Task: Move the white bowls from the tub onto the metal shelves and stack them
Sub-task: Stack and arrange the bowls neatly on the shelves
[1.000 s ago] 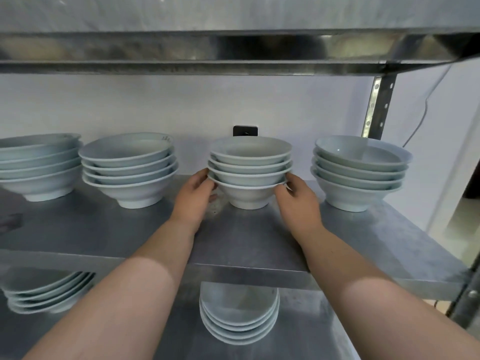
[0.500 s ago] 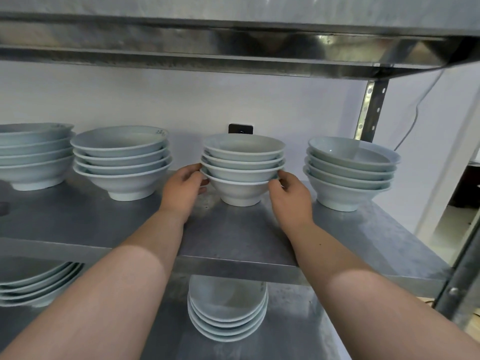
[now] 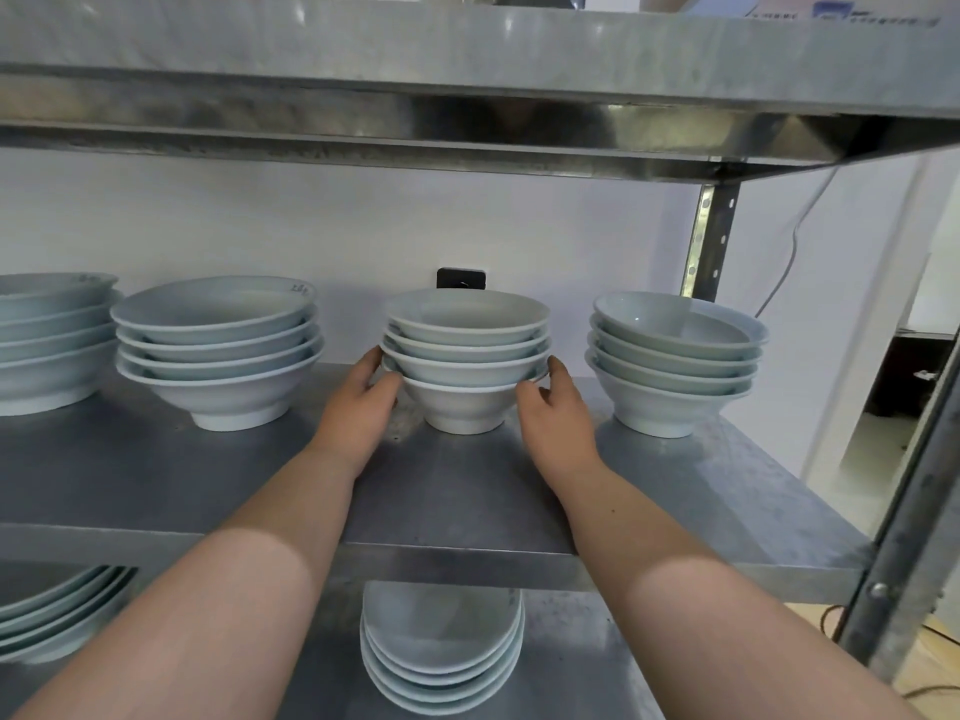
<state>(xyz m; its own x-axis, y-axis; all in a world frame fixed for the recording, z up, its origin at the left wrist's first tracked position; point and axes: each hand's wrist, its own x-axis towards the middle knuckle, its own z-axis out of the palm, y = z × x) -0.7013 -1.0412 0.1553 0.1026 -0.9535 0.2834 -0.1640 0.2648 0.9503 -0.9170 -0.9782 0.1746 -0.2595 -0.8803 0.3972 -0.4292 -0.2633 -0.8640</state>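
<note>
White bowls (image 3: 467,350), four in a stack, stand on the middle metal shelf (image 3: 467,496), directly between the two hands. The left hand (image 3: 358,407) curls under the lowest bowl's rim on one side and the right hand (image 3: 556,413) clasps the opposite side. A neighbouring stack (image 3: 215,350) stands apart to the left and another stack (image 3: 670,361) to the right.

L grip (image 3: 358,402) & R grip (image 3: 558,413) out fwd, curled inward, palms facing.
</note>
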